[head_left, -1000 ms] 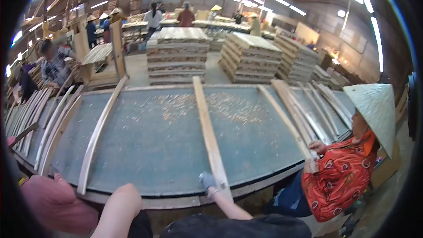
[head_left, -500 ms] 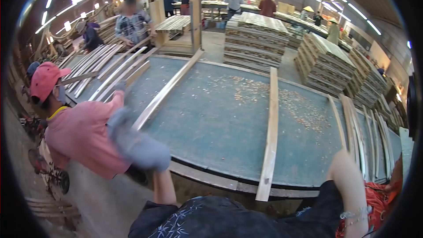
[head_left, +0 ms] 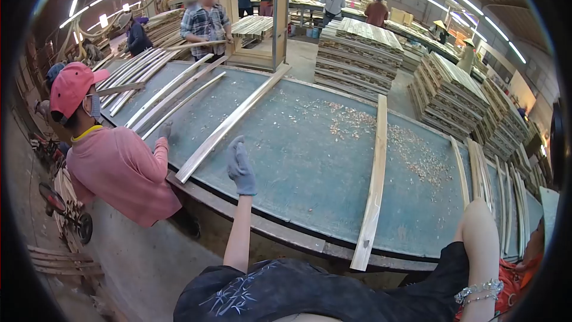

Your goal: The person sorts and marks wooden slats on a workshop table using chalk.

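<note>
My left hand (head_left: 241,168), in a grey glove, is raised over the near part of the blue-grey table (head_left: 298,170), its fingers pointing up and nothing in it. Left of it, a long wooden strip (head_left: 229,125) lies slantwise across the table. Another long plank (head_left: 373,185) crosses the table farther right, its near end past the front edge. My right arm bends at the elbow, with a beaded bracelet (head_left: 479,291) near the bottom edge; the right hand is out of frame.
A co-worker in a pink cap (head_left: 74,89) has a gloved hand (head_left: 165,130) beside thin strips (head_left: 173,98). Wood chips (head_left: 351,120) litter the table. More strips (head_left: 509,197) lie at right. Beyond are a person in plaid (head_left: 205,21) and stacked boards (head_left: 357,56).
My left hand has moved right from beside the co-worker and is now sharp instead of blurred. The view has shifted slightly, and a person in plaid now has a strip in hand.
</note>
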The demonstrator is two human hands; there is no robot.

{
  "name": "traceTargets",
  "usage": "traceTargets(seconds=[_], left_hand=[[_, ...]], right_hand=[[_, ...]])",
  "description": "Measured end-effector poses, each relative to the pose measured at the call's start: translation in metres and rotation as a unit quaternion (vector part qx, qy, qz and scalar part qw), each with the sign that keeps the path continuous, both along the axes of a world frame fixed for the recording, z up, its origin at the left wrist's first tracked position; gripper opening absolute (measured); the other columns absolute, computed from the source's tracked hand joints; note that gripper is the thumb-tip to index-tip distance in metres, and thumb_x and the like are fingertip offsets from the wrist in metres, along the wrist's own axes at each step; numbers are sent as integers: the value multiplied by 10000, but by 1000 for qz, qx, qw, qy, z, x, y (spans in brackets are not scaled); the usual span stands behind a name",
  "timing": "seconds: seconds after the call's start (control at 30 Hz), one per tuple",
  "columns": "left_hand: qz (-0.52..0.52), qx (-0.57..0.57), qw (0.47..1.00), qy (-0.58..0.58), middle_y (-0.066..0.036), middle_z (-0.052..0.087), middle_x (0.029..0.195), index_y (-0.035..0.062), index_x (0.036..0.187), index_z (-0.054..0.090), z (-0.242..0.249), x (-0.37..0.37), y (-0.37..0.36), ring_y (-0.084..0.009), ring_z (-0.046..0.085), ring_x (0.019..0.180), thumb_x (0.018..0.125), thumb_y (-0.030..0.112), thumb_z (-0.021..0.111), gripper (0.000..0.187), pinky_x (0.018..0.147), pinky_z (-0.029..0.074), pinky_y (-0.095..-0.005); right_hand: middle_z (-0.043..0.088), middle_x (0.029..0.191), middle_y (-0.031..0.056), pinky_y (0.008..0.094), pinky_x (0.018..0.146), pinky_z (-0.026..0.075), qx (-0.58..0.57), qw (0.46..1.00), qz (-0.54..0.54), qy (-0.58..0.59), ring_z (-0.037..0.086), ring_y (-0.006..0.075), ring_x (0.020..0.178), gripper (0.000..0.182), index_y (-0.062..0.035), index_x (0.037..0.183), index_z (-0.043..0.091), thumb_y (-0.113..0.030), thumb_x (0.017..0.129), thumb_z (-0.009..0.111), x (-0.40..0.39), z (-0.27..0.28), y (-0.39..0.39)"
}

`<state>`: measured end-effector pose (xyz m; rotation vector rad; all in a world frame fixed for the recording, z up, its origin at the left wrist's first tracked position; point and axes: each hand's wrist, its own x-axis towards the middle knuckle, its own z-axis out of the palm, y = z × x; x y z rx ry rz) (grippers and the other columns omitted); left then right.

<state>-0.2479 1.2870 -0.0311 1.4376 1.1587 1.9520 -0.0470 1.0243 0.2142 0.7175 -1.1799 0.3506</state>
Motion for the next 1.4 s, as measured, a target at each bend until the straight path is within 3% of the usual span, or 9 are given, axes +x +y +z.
traceTargets(seconds=[0.37, 0.6, 0.67, 0.7, 0.77, 0.9, 0.97, 1.1, 1.4], left_hand=[[11, -82, 987, 135, -126, 583, 960, 57, 989, 578, -47, 6, 16, -264, 544, 896, 877, 289, 417, 304, 785, 409, -348], [-5, -85, 990, 115, -121, 573, 971, 85, 1009, 565, -66, 2, 25, -274, 538, 899, 863, 283, 438, 277, 790, 410, -350], [63, -124, 957, 255, -122, 552, 1039, 100, 1056, 539, -89, -4, 36, -283, 512, 957, 840, 307, 472, 307, 803, 408, -367], [71, -124, 957, 252, -122, 552, 1039, 100, 1056, 539, -96, -5, 37, -283, 512, 957, 840, 307, 472, 307, 803, 408, -367], [83, -250, 896, 357, -154, 475, 1169, 117, 1088, 519, -114, -7, 28, -328, 425, 1094, 813, 352, 489, 363, 877, 368, -418], [129, -289, 826, 467, -187, 387, 1249, 130, 1106, 513, -177, -17, 7, -378, 310, 1191, 795, 378, 482, 399, 955, 283, -471], [115, -312, 802, 497, -191, 326, 1300, 125, 1134, 500, -207, -28, 1, -400, 223, 1240, 787, 381, 471, 432, 1015, 174, -485], [109, -288, 806, 506, -192, 292, 1337, 91, 1195, 455, -205, -31, -8, -395, 191, 1261, 787, 366, 465, 492, 1046, 91, -474], [77, -314, 802, 503, -194, 292, 1337, 94, 1190, 451, -194, -32, -11, -396, 188, 1261, 781, 360, 472, 487, 1046, 83, -477]], right_hand=[[513, 950, 93, 413, 831, 386, 13, 998, -21, -56, 490, 212, 866, 344, -25, 1039, 460, -319, 882, 379, -11, 30, 2], [514, 939, 89, 405, 834, 381, 1, 997, -60, -58, 490, 207, 868, 328, -25, 1024, 461, -309, 882, 379, -20, 32, -3], [515, 937, 88, 402, 835, 380, 9, 996, -58, -64, 490, 206, 869, 323, -25, 1020, 461, -306, 882, 379, -22, 36, 1], [515, 935, 87, 401, 836, 379, 13, 996, -54, -67, 490, 205, 869, 321, -26, 1018, 462, -304, 882, 379, -23, 37, 4], [515, 932, 86, 399, 837, 378, 11, 996, -53, -68, 490, 204, 870, 316, -26, 1014, 462, -301, 882, 379, -26, 37, 7], [516, 926, 84, 394, 839, 375, -2, 994, -96, -61, 490, 201, 871, 307, -26, 1005, 462, -295, 882, 379, -29, 34, -5], [516, 923, 83, 392, 840, 374, 10, 992, -106, -66, 490, 200, 872, 303, -26, 1001, 462, -292, 882, 379, -29, 36, -6], [516, 918, 81, 388, 841, 371, 26, 990, -111, -78, 490, 198, 873, 294, -27, 992, 463, -286, 882, 379, -28, 43, 0], [518, 905, 76, 377, 846, 365, 50, 983, -151, -86, 490, 192, 876, 275, -28, 973, 464, -273, 882, 379, -29, 47, 1]])
